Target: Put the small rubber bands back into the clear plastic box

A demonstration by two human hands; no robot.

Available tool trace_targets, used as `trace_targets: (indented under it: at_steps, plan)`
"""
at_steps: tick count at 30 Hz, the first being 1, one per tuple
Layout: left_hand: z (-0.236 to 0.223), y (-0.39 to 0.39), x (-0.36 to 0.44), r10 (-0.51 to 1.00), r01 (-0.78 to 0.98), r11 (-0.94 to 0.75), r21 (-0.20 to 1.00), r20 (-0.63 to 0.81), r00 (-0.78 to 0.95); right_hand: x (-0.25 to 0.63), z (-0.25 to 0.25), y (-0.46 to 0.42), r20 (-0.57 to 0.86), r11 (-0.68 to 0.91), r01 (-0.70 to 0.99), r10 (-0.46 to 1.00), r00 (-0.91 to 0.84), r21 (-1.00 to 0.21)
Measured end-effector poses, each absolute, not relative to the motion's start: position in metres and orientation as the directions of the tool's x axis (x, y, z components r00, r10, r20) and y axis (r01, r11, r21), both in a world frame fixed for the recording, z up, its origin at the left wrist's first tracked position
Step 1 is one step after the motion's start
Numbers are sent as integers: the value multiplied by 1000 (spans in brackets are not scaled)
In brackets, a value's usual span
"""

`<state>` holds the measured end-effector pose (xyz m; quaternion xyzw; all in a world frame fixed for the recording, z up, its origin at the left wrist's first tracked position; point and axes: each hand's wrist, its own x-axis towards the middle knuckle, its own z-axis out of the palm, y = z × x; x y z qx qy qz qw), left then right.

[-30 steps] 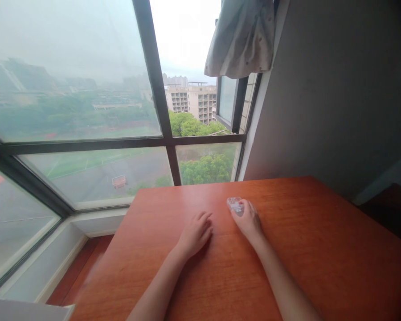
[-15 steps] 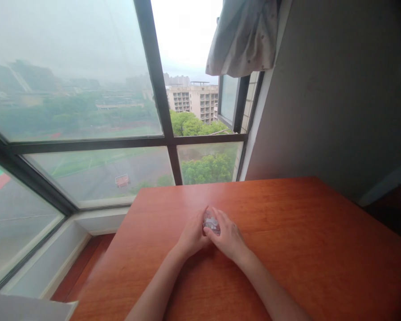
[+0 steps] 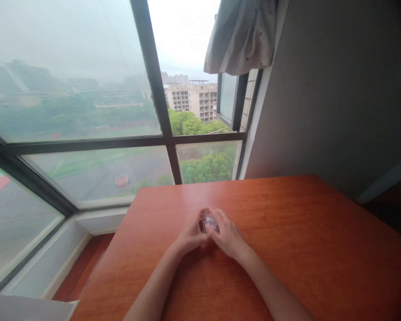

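Observation:
A small clear, shiny object (image 3: 210, 220), like a see-through plastic case with pale grey parts, is between my two hands over the middle of the table. Its exact kind is too small and too covered to make out. My left hand (image 3: 191, 232) curves around its left side, thumb low and fingertips at its far edge. On the other side, my right hand (image 3: 227, 235) wraps over it, with the thumb across its near side. Both hands nearly meet at the thumbs. The underside of the object is hidden.
The hands are over a reddish-brown wooden table (image 3: 307, 232). Beyond its far edge stand dark-framed windows (image 3: 96, 143), one pane swung open under a hanging curtain (image 3: 242, 44). A grey wall (image 3: 321, 98) rises at the right.
The clear object has turned slightly between my hands, showing more of its left side. My left fingers have shifted a little; my right hand stays nearly in place.

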<state>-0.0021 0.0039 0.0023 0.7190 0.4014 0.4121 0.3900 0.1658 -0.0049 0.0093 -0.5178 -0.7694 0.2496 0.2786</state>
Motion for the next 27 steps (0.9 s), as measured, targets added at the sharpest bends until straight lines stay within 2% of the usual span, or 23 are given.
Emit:
trace_targets:
  at_steps: [7, 12, 15, 19, 23, 27]
  plan:
    - [-1, 2, -9, 934, 235, -247, 940, 167, 315, 179, -2, 10, 221, 313, 484, 946, -239, -817]
    - [13, 4, -32, 938, 119, -86, 989, 40, 345, 183, -7, 14, 197, 261, 560, 965, -173, -786]
    - [31, 3, -59, 960, 140, -26, 990, -15, 279, 184, -9, 14, 207, 269, 585, 963, -172, -765]
    - [51, -2, -95, 988, 282, 51, 958, -89, 124, 184, -10, 13, 207, 284, 609, 959, -194, -741]
    - [53, -3, -122, 1000, 511, -19, 859, 10, 20, 184, -10, 13, 212, 301, 623, 953, -215, -722]
    - [44, 3, -136, 995, 652, -16, 758, 77, -64, 184, -11, 13, 231, 318, 632, 948, -218, -706]
